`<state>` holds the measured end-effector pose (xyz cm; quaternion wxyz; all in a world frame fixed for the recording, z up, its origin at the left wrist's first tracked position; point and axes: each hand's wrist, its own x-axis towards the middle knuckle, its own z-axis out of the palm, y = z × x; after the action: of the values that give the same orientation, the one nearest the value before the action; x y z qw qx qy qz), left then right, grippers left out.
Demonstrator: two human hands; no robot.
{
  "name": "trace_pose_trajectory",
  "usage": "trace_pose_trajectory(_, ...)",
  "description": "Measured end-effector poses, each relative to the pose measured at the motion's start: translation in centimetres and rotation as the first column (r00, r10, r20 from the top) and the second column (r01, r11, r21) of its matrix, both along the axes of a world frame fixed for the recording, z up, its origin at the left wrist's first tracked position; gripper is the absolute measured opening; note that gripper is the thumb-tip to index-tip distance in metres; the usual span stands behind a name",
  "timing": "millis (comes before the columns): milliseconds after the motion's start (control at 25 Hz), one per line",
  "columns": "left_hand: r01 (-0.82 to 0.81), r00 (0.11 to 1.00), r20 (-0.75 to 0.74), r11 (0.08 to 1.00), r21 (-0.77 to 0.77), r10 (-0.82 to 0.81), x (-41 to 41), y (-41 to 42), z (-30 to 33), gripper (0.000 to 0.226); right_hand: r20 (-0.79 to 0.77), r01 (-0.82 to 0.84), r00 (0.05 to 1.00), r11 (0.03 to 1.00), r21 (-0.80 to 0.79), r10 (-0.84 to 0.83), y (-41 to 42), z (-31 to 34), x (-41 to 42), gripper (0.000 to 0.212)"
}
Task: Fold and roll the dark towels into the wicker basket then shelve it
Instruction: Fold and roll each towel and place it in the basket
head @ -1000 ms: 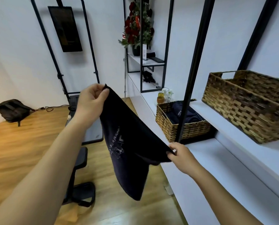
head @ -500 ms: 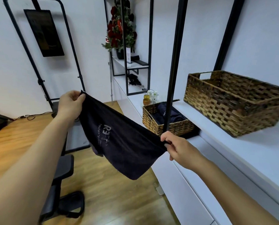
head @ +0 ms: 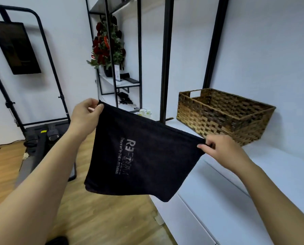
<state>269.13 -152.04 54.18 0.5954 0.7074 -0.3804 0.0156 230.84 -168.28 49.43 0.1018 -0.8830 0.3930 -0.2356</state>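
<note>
White shelving [head: 280,167] along the right wall, large wicker basket [head: 223,115] sitting on it. Dark towel [head: 140,156] stretched in mid-air, top edge sloping down to the right. Left hand [head: 86,113] pinching the upper corner, right hand [head: 216,150] pinching the lower one. Right hand nearer the basket, just in front of it. Folding likely next.
</note>
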Motion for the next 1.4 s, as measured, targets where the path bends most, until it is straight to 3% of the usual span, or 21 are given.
trace_pose_trajectory(80, 0.072, 0.997, 0.016, 0.997, -0.030, -0.072, -1.8, -1.8, 1.0, 0.010, 0.170, 0.053, 0.983, 0.996, 0.078, -0.066, -0.7, 2.4, -2.9, 0.034)
trace_pose_trajectory(160, 0.163, 0.986, -0.010, 0.986, -0.037, -0.163, -3.7, -3.9, 2.0, 0.010, 0.240, 0.124, 0.962, 0.991, 0.049, -0.133, -1.2, 4.7, -5.9, 0.028)
trace_pose_trajectory(400, 0.468, 0.868, -0.158, 0.882, -0.051, -0.470, -12.1, -10.9, 4.9, 0.017, 0.207, 0.410, 0.894, 0.912, -0.023, -0.396, -2.2, 8.6, -15.9, 0.007)
trace_pose_trajectory(520, 0.548, 0.805, -0.214, 0.832, -0.087, -0.553, -16.5, -13.6, 6.2, 0.022, 0.312, 0.527, 0.816, 0.848, -0.052, -0.487, -2.0, 10.0, -20.2, 0.016)
trace_pose_trajectory(720, 0.650, 0.721, -0.283, 0.759, -0.038, -0.632, -23.2, -19.2, 7.1, 0.018, 0.570, 0.542, 0.578, 0.797, 0.268, -0.584, -3.5, 11.4, -26.2, 0.007)
trace_pose_trajectory(920, 0.671, 0.721, -0.315, 0.734, 0.100, -0.617, -29.7, -26.3, 5.3, 0.015, 0.564, 0.487, 0.430, 0.707, 0.513, -0.705, -8.6, 11.1, -32.1, 0.013)
trace_pose_trajectory(1080, 0.618, 0.783, -0.194, 0.776, 0.129, -0.591, -35.4, -31.5, 3.6, 0.024, 0.483, 0.538, 0.434, 0.649, 0.538, -0.761, -13.7, 8.7, -34.9, 0.021)
trace_pose_trajectory(1200, 0.658, 0.753, -0.155, 0.724, 0.208, -0.640, -39.5, -33.9, 1.4, 0.034, 0.426, 0.489, 0.434, 0.605, 0.629, -0.794, -16.2, 6.4, -35.0, 0.021)
trace_pose_trajectory(1280, 0.702, 0.711, -0.220, 0.654, 0.281, -0.668, -42.3, -34.5, -0.8, 0.029, 0.366, 0.465, 0.474, 0.581, 0.668, -0.801, -17.2, 4.7, -34.3, 0.019)
trace_pose_trajectory(1400, 0.741, 0.663, -0.393, 0.632, 0.225, -0.637, -45.2, -35.1, -3.9, 0.028, 0.295, 0.436, 0.564, 0.582, 0.686, -0.771, -18.1, 2.6, -32.4, 0.018)
